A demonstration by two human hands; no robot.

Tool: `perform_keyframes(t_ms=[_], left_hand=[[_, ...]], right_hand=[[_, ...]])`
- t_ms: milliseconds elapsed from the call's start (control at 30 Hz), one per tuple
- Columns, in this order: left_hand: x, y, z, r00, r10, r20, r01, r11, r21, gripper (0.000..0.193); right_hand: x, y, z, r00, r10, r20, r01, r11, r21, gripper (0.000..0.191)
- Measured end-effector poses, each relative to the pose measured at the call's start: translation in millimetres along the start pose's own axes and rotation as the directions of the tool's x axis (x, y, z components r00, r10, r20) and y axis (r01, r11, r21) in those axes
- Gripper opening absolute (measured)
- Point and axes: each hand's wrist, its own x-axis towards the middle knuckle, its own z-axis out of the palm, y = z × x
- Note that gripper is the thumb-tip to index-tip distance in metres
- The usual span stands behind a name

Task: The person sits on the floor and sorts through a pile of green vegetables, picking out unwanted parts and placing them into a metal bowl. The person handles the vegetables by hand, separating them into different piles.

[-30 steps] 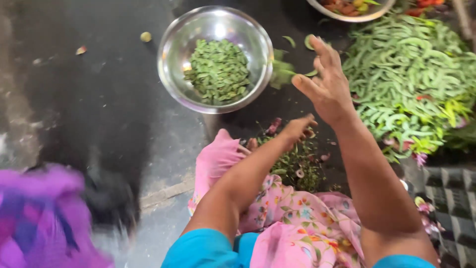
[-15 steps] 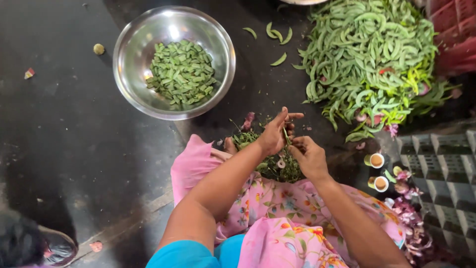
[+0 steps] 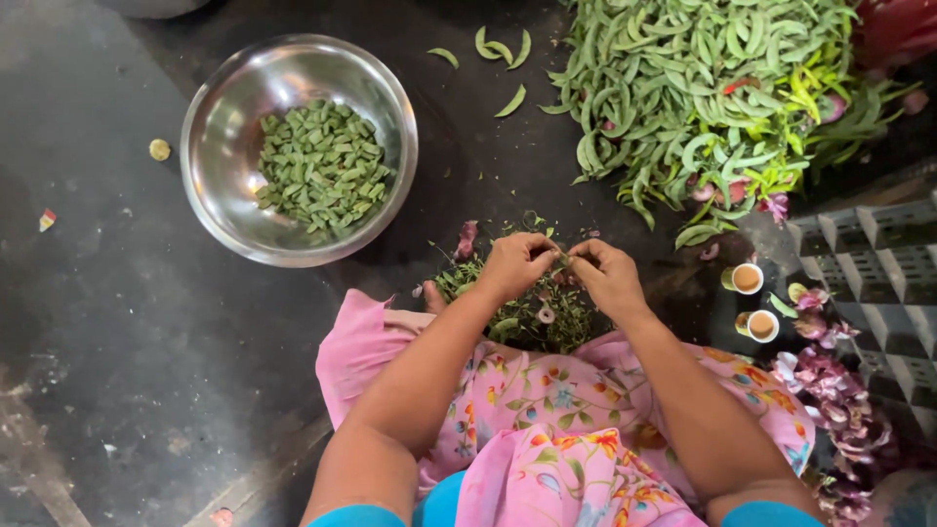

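Head view, looking straight down at a dark floor (image 3: 107,322). Person seated, pink floral cloth (image 3: 547,410) spread over the lap.

Left hand (image 3: 514,265) and right hand (image 3: 607,278) meet just above the lap, fingertips touching. Fingers of both hands are closed, pinching one small green bean pod (image 3: 563,259) between them; most of the pod is hidden by the fingers.

Directly under the hands, at the near edge of the cloth: a small heap of green trimmings (image 3: 527,312), stems and scraps, with a few purple bits mixed in.

Toward the far left of the floor: a steel bowl (image 3: 220,117), partly filled with cut green bean pieces (image 3: 322,166). Well apart from the hands.

Far right: a large pile of whole bean pods (image 3: 703,88), some yellowed, a few pink petals in it. Four loose pods (image 3: 498,49) lie on the floor between the pile and the bowl.

Right of the hands: two small cups (image 3: 748,278) of brown liquid, one just beside the other. Beyond them a grey crate (image 3: 878,254) and a scatter of purple flowers (image 3: 839,390) along the right edge.
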Motion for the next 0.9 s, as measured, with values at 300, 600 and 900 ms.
perform_keyframes(t_ms=[300,600,900], left_hand=[[-7,8,-1,0.972,0.212,0.105,-0.234,0.930,0.283,0.020],[-6,-32,15,0.988,-0.152,0.025,0.153,0.987,-0.040,0.023],[4,-42,9,0.960,-0.232,0.155,0.227,0.973,0.047,0.045]], right_hand=[[-10,-7,8,0.781,-0.611,0.128,0.503,0.494,-0.709,0.006],[-27,-23,11,0.581,-0.811,0.070,0.601,0.369,-0.709,0.003],[-7,-7,-1,0.954,-0.202,-0.222,0.219,0.974,0.053,0.017]])
